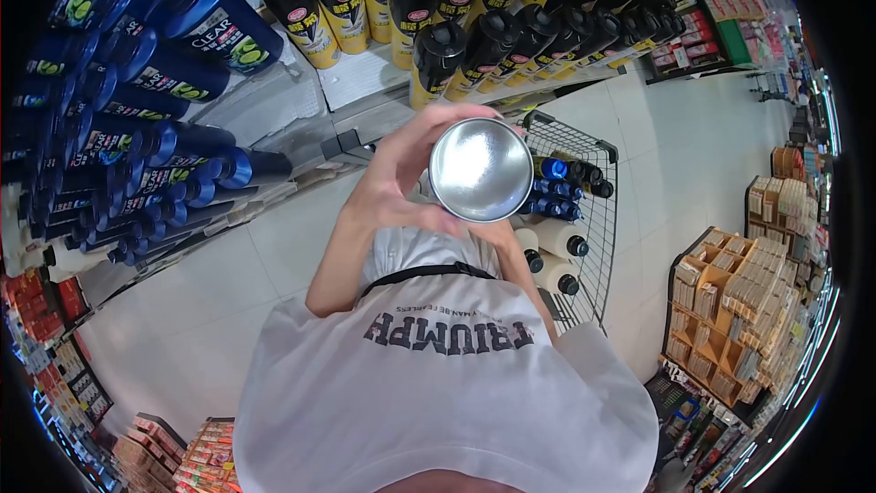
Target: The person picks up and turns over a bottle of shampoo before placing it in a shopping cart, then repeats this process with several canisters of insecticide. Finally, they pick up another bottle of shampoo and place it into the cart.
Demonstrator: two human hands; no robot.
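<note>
My left hand (400, 173) is wrapped round a metal can (481, 170), its fingers along the far side and the thumb along the near side. The can's shiny, bare round base faces up towards me, so its label is out of sight. Behind the can, most of my right hand (497, 234) is hidden; only a part by the wrist shows, and its fingers cannot be made out. Just beyond my hands, black-capped yellow and black cans (438, 59) stand in rows on a shelf (365, 80).
A wire shopping cart (602, 219) stands to my right, holding white bottles (558, 239) with black caps and blue-topped items (555, 190). Blue CLEAR bottles (224, 26) fill the shelves on the left. Farther right stands a wooden display rack (716, 301) of small packs.
</note>
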